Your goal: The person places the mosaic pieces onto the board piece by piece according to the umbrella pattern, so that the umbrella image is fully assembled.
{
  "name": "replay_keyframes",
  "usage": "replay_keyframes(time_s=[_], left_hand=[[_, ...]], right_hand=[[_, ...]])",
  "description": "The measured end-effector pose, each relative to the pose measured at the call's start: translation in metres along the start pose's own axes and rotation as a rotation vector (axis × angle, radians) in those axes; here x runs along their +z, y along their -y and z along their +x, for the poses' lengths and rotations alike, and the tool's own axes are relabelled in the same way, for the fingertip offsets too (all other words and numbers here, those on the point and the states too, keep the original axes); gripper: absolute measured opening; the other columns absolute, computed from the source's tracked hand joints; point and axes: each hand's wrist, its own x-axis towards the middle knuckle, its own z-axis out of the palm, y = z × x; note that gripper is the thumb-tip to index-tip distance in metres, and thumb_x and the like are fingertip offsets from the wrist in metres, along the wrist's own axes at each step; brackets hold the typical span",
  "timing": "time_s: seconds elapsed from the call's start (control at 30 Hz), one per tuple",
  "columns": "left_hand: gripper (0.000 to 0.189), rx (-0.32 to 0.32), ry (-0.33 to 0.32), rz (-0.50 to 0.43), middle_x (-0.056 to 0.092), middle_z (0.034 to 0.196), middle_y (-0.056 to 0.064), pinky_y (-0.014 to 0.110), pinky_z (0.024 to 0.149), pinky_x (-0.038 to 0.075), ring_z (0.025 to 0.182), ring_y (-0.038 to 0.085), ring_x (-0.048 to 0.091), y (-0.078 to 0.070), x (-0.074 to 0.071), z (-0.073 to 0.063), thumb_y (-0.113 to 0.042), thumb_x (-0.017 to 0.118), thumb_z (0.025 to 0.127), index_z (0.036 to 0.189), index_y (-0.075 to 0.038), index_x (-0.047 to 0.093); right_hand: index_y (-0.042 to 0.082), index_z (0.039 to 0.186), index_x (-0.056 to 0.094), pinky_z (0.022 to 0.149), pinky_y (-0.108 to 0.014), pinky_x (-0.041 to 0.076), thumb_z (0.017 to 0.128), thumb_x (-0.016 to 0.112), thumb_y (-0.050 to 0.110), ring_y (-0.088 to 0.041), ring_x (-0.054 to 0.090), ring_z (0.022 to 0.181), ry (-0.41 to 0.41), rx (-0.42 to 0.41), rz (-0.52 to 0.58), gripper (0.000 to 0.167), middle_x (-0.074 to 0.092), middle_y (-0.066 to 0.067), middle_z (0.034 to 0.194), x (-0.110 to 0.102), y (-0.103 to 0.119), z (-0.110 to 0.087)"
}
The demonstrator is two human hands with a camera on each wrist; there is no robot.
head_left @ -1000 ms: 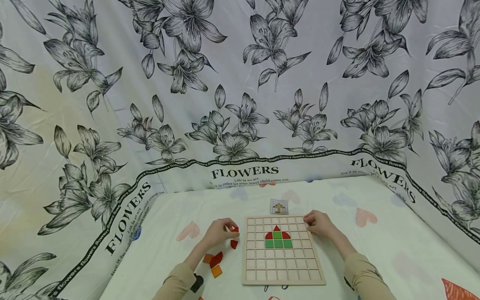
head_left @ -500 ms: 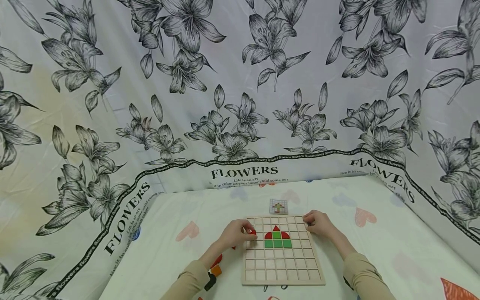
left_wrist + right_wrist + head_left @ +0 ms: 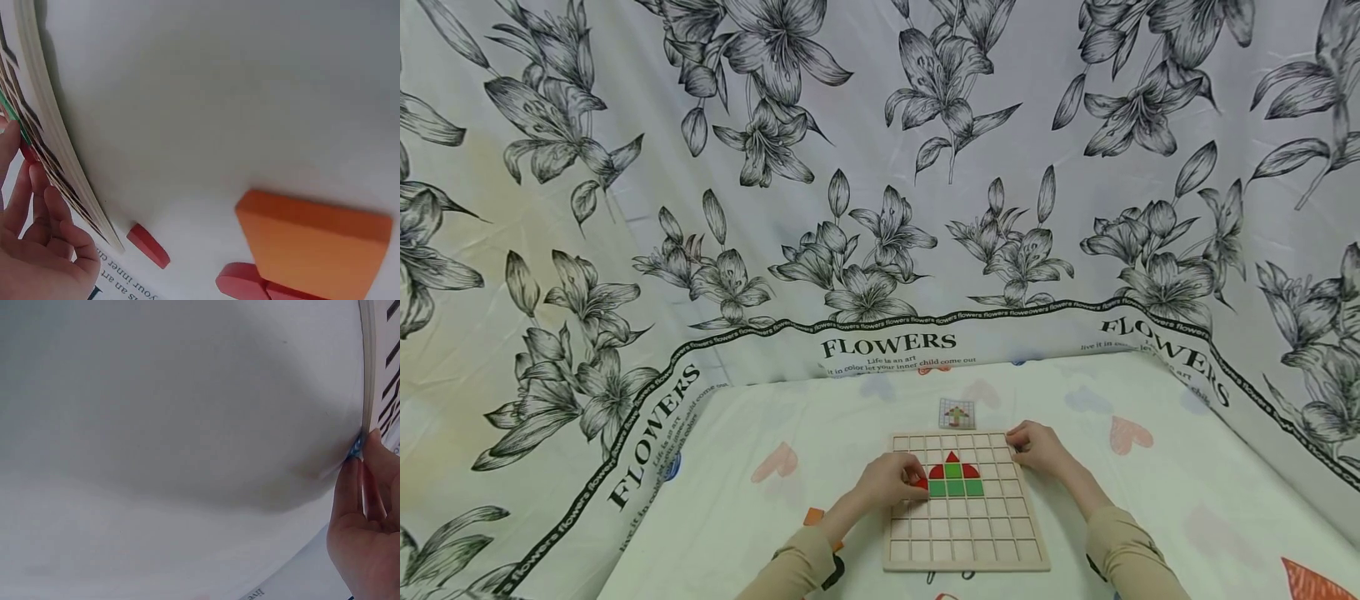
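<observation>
On the cloth lies a wooden grid board (image 3: pixel 955 529). Green square blocks (image 3: pixel 953 488) form a row in its cells, with another green one above the middle, a red triangle (image 3: pixel 952 457) on top and red rounded pieces (image 3: pixel 971 472) at the sides. My left hand (image 3: pixel 889 482) is over the board's left part, pinching a small red block (image 3: pixel 922 482) just left of the green row; its fingers partly hide the block. My right hand (image 3: pixel 1042 448) pinches the board's far right corner between thumb and fingers, seen close up in the right wrist view.
A small pattern card (image 3: pixel 957 413) lies beyond the board. Left of the board are orange blocks (image 3: pixel 312 240), a red piece (image 3: pixel 149 245) and another red piece (image 3: pixel 239 279), partly hidden by the left arm in the head view. A floral curtain (image 3: pixel 880 208) hangs behind.
My left hand has carried the red block from the cloth left of the board rightward over the grid, up beside the green row. The right hand stays at the corner.
</observation>
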Motion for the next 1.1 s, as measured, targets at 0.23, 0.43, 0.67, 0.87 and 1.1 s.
replay_keyframes(time_s=[0.23,0.43,0.67,0.87,1.1], left_hand=[[0.02,-0.006,-0.001,0.018,0.057,0.073,-0.006,0.02,0.059,0.036,0.063,0.003,0.044,0.0006,0.0014,-0.0023,-0.029,0.078,0.077,0.086,-0.016,0.067],[0.021,0.011,0.006,0.002,0.06,0.075,-0.003,0.02,0.059,0.037,0.064,0.003,0.045,0.0013,0.0003,-0.0038,-0.027,0.078,0.077,0.088,-0.014,0.067],[0.017,0.016,0.012,-0.014,0.057,0.073,-0.01,0.018,0.061,0.038,0.064,0.002,0.046,0.0023,-0.0002,-0.0046,-0.023,0.077,0.078,0.088,-0.013,0.069],[0.016,0.016,0.013,-0.017,0.057,0.073,-0.009,0.018,0.061,0.038,0.064,0.002,0.046,0.0035,0.0002,-0.0035,-0.023,0.077,0.079,0.089,-0.013,0.069],[0.017,0.025,0.013,-0.028,0.059,0.074,-0.009,0.018,0.061,0.038,0.064,0.001,0.046,0.0035,-0.0014,-0.005,-0.023,0.077,0.078,0.09,-0.012,0.069]], right_hand=[[-0.012,0.102,0.068,0.076,-0.04,0.053,0.075,0.071,-0.005,-0.034,0.064,0.091,0.0,0.02,0.004,0.028,0.064,-0.02,0.103,0.0016,-0.0003,0.0001],[-0.013,0.102,0.067,0.077,-0.041,0.053,0.075,0.071,-0.005,-0.034,0.064,0.09,0.005,0.017,0.004,0.028,0.064,-0.02,0.103,0.0004,0.0001,0.0005],[-0.013,0.103,0.067,0.077,-0.042,0.053,0.075,0.071,-0.005,-0.034,0.064,0.09,0.005,0.022,0.005,0.029,0.064,-0.02,0.103,-0.0003,0.0023,0.0],[-0.012,0.103,0.067,0.077,-0.042,0.053,0.076,0.071,-0.005,-0.033,0.064,0.09,0.004,0.026,0.001,0.028,0.064,-0.02,0.103,-0.0003,0.0021,-0.0002],[-0.012,0.102,0.068,0.077,-0.041,0.053,0.075,0.071,-0.005,-0.034,0.064,0.09,0.0,0.021,0.003,0.028,0.064,-0.02,0.103,0.0019,-0.0016,0.0001]])
